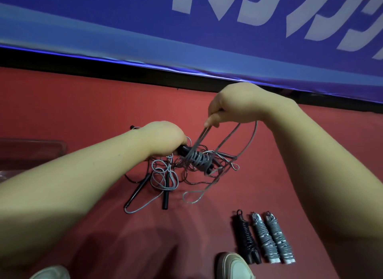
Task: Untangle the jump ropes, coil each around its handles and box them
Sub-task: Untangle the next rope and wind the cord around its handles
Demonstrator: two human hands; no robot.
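Grey cord [202,137] sits pinched in right hand [238,104], while left hand [163,137] grips half-hidden black handles [186,149].

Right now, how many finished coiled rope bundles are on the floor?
3, at lower right: black bundle, grey bundle beside it, second grey bundle rightmost. The part-wound rope in the left hand isn't counted; the tangle may hide more.

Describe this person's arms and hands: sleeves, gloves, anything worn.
Both arms are bare: the left forearm and right forearm show no sleeve up to the picture's edge. The left hand and right hand are ungloved. No watch, bracelet or band shows at either wrist.
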